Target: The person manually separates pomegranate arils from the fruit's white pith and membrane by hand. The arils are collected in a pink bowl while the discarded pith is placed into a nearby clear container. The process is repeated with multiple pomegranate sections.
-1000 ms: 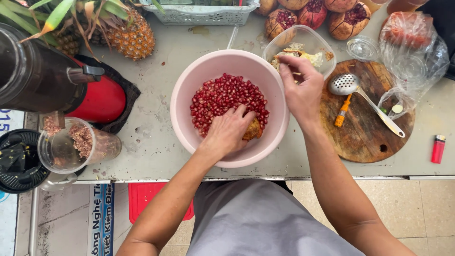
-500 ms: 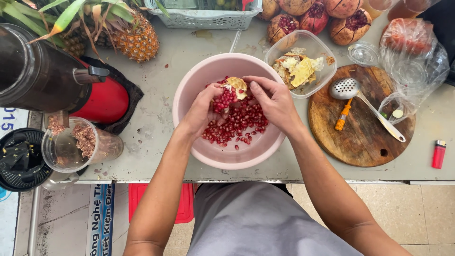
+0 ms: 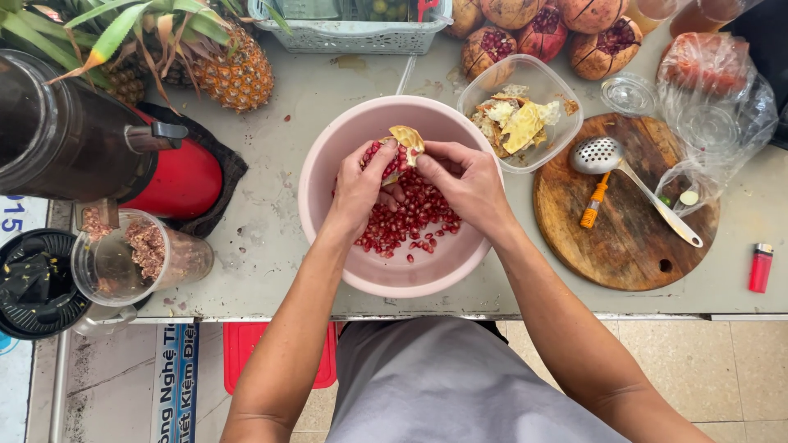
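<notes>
I see left hand [image 3: 359,187] and right hand [image 3: 466,182] both pinched shut on the pomegranate piece [image 3: 396,157] over the pink bowl [image 3: 328,160], mid-table. Light, brittle rind, slippery seeds; I'd grip the rind edges.

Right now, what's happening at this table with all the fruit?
A person is pulling seeds out of a pomegranate piece, gripping it with the left hand and the right hand over a pink bowl. Loose red seeds lie in the bowl's bottom. A clear tub beside it holds discarded peel, and a slotted spoon rests on a round wooden board. Cut pomegranates wait at the table's far edge.
</notes>
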